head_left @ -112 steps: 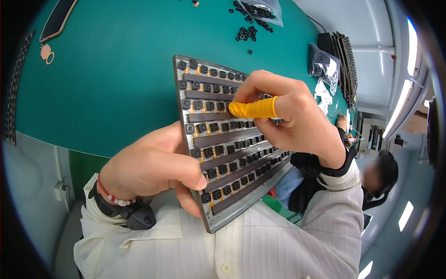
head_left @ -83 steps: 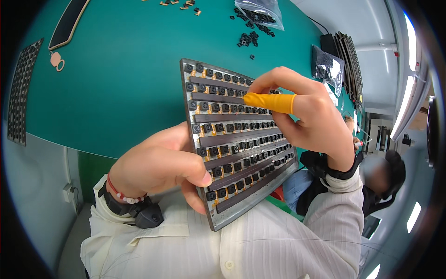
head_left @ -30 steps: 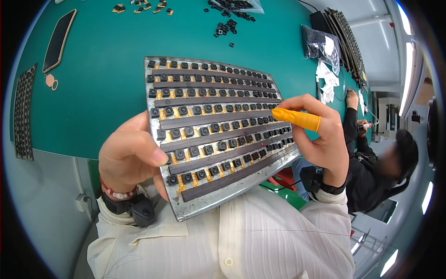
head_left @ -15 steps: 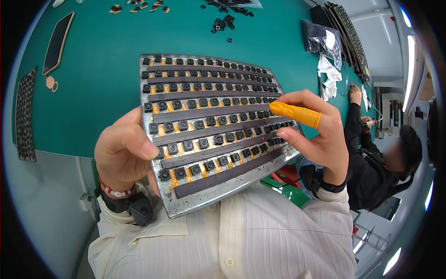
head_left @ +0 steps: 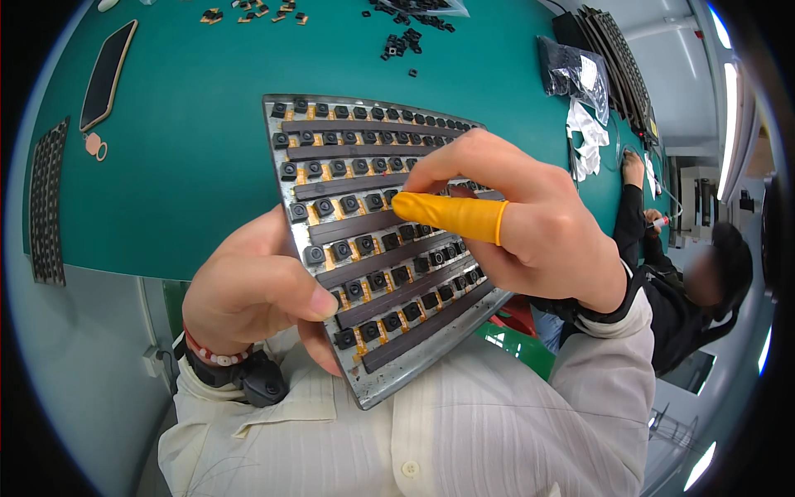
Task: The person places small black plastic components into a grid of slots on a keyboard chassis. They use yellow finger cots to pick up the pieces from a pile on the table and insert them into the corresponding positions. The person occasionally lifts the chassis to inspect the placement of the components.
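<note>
My left hand grips the left edge of a metal tray, thumb on top and fingers underneath. The tray is tilted and carries rows of small black camera modules on orange flex strips, with dark bars between the rows. Over it reaches my right hand, a yellow finger cot on one finger. That fingertip is at a module in a middle row, seemingly touching it. A bare finger bends just above. My right thumb is mostly hidden, and the hand covers part of the tray's right side.
Loose black parts lie on the green table, with orange-tabbed modules farther left. A phone and another tray are at left. A plastic bag and white cloth lie at right, near another person.
My right hand has moved left over the tray, from its right edge to a middle row. The tray and my left hand have shifted right and slightly down, and the tray has turned a little.
</note>
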A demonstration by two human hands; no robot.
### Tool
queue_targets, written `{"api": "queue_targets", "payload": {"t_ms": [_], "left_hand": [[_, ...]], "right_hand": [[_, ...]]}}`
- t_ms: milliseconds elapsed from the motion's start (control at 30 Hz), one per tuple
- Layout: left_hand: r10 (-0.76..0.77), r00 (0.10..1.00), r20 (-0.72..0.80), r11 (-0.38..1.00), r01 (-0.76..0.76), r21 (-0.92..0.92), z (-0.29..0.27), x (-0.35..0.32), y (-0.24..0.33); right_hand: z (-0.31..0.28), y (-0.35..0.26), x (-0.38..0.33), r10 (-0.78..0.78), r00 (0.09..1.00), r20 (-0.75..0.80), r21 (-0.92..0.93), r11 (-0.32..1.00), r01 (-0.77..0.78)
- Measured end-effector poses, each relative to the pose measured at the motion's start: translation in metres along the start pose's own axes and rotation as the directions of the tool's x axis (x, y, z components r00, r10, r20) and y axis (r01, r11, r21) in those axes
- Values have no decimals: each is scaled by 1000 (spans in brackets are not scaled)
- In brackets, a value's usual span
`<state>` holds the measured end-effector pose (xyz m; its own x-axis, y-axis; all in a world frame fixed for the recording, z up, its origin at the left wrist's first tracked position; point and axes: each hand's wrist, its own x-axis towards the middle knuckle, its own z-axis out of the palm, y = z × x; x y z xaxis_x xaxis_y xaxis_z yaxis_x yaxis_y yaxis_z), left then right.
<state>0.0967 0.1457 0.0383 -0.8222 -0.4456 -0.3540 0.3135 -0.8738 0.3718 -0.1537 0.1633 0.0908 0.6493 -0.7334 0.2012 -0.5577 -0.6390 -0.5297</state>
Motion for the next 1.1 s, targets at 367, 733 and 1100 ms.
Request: {"api": "queue_targets", "payload": {"t_ms": [367, 733, 1100], "left_hand": [[-99, 995, 30, 992, 96, 87, 6, -2, 8], [-149, 988, 30, 983, 144, 112, 5, 1, 9], [-92, 994, 66, 996, 90, 25, -8, 3, 7]], "right_hand": [[6, 0, 22, -23, 997, 73, 55, 998, 19], [10, 3, 23, 21, 995, 96, 163, 986, -36], [-11, 12, 18, 12, 996, 91, -44, 999, -8]]}}
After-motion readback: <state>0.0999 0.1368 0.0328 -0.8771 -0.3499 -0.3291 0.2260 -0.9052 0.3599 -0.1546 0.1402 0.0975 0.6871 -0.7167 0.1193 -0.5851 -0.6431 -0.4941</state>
